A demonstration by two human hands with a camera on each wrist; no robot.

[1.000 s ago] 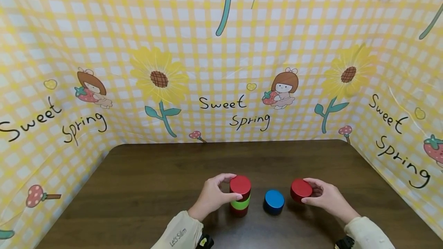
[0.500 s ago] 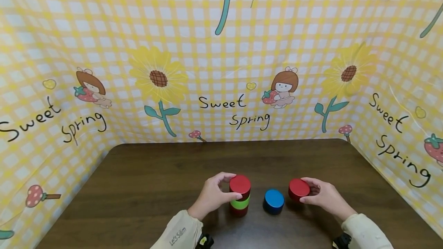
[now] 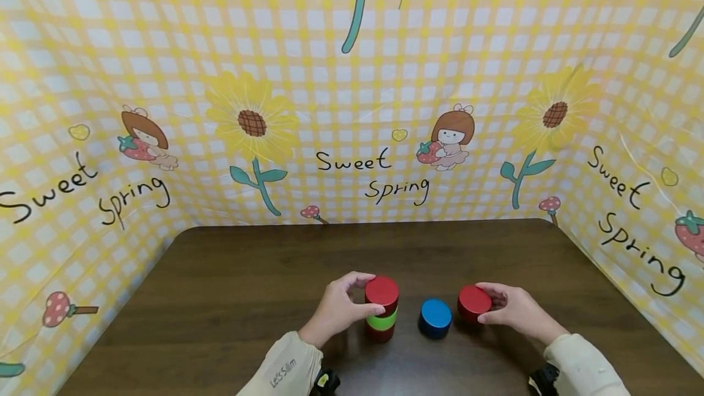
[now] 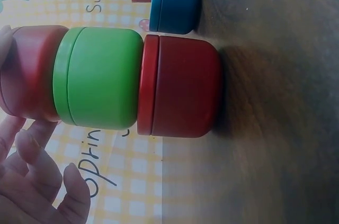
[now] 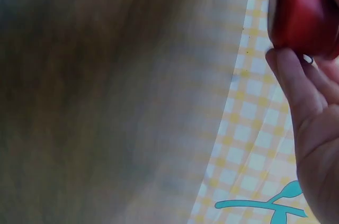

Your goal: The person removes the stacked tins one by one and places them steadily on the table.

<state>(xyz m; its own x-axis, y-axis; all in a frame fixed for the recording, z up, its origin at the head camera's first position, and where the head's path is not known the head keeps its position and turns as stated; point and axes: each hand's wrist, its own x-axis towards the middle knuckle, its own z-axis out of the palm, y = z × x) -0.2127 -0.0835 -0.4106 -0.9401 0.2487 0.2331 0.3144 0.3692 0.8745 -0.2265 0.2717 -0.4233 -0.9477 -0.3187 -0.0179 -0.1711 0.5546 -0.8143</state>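
A stack of small round lidded tins stands on the table: a red tin (image 4: 185, 86) at the bottom, a green tin (image 4: 103, 78) in the middle, a second red tin (image 3: 382, 292) on top. With thumb and fingers my left hand (image 3: 340, 310) grips the top tin from its left side. Right of the stack a blue tin (image 3: 435, 318) sits untouched on the table. Beyond it, my right hand (image 3: 519, 310) holds a third red tin (image 3: 474, 303) between thumb and fingers. The right wrist view shows this tin (image 5: 304, 15) raised off the tabletop, its underside visible.
The dark wooden table (image 3: 247, 274) spreads around the tins. A yellow checked cloth (image 3: 352, 102) with printed flowers and lettering rises behind the table and along both sides.
My right hand has shifted slightly left with its red tin, a little closer to the blue tin. The left hand and the stack have stayed in place.
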